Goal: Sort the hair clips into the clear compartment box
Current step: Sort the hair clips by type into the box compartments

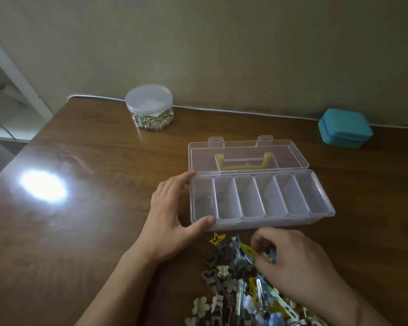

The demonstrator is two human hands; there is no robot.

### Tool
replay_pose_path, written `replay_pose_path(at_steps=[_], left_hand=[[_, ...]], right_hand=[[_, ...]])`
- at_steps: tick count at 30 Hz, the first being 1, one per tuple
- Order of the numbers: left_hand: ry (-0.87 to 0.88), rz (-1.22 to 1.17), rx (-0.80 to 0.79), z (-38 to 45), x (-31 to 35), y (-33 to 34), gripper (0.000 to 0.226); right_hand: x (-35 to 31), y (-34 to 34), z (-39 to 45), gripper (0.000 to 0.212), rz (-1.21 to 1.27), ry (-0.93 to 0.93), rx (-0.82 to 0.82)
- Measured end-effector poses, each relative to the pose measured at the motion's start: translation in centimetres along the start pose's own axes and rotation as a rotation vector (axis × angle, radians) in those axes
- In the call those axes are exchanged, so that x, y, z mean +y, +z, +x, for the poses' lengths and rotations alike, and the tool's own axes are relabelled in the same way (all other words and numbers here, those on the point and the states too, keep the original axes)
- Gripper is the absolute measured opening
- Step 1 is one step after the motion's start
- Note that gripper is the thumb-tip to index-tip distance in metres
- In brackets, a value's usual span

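Left hand sits against the near-left corner of the clear compartment box, as I see it from the head camera; its thumb presses the front wall and its fingers wrap the left end wall, so it grips that corner; right hand lies on top of the pile of hair clips, fingers curled down among them around a yellow clip, though I cannot tell whether it truly has hold of it; the clips are small and mixed, brown, cream, pale blue and yellow, some shaped like flowers and butterflies, some long snap clips, and one yellow crown-shaped clip lies apart just in front of the box; the pile is heaped on the table just before the box, toward me; the box stands open with its lid laid back flat, a yellow handle showing through it; six long compartments run side by side, and the two leftmost hold something dark that I cannot make out; a round clear jar with a lid, holding small pale trinkets, stands far back near the wall; a teal case, closed, sits at the back right; the wooden table is glossy brown with a bright glare; a white cable runs along the beige wall.
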State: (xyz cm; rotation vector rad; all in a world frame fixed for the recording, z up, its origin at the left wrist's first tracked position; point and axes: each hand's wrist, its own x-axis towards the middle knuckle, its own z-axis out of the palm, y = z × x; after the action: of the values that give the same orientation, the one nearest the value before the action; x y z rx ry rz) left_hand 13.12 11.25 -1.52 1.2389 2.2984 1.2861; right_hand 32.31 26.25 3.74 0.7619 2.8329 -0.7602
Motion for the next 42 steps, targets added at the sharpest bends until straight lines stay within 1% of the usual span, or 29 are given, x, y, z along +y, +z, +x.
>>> replay_pose_path(at_steps=[2,6,8,10,12,15,17,20,24,26,28,30,33,38,42], left_hand=[[0.015,0.008,0.002,-0.2,-0.1,0.1,0.084],[0.05,0.111,0.027,-0.9,-0.3,0.2,0.09],[0.067,0.148,0.043,-1.0,-0.2,0.3,0.092],[0.074,0.122,0.049,-0.8,-0.4,0.2,0.095],[0.111,0.149,0.072,-0.5,-0.6,0.0,0.097],[0.142,0.193,0.083,-0.3,-0.8,-0.6,0.093],[0.158,0.212,0.086,-0.3,-0.7,-0.8,0.094],[0.17,0.228,0.082,-0.3,-0.7,-0.9,0.094],[0.174,0.23,0.065,-0.2,-0.6,-0.9,0.092],[0.183,0.218,0.05,-0.2,-0.4,-0.9,0.092],[0.201,0.213,0.041,-0.2,-0.3,-0.8,0.094],[0.212,0.196,0.038,-0.2,-0.2,-0.8,0.095],[0.223,0.156,0.028,-0.2,-0.2,-0.9,0.093],[0.227,0.128,0.001,-0.1,-0.2,-1.3,0.09],[0.23,0.122,-0.008,0.0,-0.4,-1.5,0.088]], right_hand=[[0.3,0.0,-0.3,0.011,0.051,-0.043,0.047],[-1.5,-2.9,-0.9,0.023,0.296,-0.184,0.201],[-3.3,-4.7,0.3,0.019,0.367,-0.284,0.289],[-4.9,-5.2,2.5,0.013,0.413,-0.318,0.313],[-6.0,-4.3,4.6,0.01,0.368,-0.282,0.311],[-6.7,-2.1,5.7,0.008,0.278,-0.201,0.294],[-6.8,-1.1,5.6,0.006,0.188,-0.157,0.336],[-7.4,-0.7,4.9,0.006,0.049,-0.162,0.348],[-6.4,-1.9,1.4,0.003,0.037,-0.185,0.359],[-5.0,-1.8,-0.8,0.008,0.042,-0.113,0.279],[-4.0,-0.4,-1.9,0.005,-0.023,0.008,0.207],[-3.6,1.2,-1.8,0.007,-0.139,0.079,0.246],[-3.8,2.3,-1.2,0.013,-0.26,0.103,0.291],[-4.3,2.6,-0.8,0.012,-0.268,0.112,0.248],[-3.6,2.4,-0.8,0.011,-0.199,0.129,0.233]])
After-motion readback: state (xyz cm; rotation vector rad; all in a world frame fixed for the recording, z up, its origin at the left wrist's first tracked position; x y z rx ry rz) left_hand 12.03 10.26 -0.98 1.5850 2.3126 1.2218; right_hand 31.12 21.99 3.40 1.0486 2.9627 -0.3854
